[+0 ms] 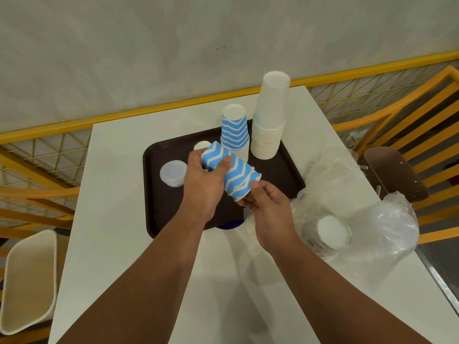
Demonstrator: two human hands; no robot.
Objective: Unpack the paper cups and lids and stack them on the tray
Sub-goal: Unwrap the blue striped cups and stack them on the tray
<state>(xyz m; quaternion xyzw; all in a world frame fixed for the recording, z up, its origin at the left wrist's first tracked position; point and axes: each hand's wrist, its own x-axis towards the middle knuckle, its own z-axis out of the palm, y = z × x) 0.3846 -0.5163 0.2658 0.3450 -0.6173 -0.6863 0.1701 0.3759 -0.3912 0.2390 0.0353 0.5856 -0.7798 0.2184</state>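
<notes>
Both hands grip a nested sleeve of blue-and-white zigzag paper cups (232, 173) lying slantwise above the dark brown rectangular tray (159, 207), the left hand (205, 181) around its far closed end and the right hand (267, 207) pinching its near rim, just short of the upright matching zigzag stack (234, 131).

A white table (124, 219) carries a dark tray (159, 207) (far side) and crumpled plastic bags (387, 232).

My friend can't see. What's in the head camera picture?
Two hands, left hand and right hand, hold a blue zigzag cup stack sideways over a dark tray. On the tray stand another blue stack, a taller white stack and lids.
</notes>
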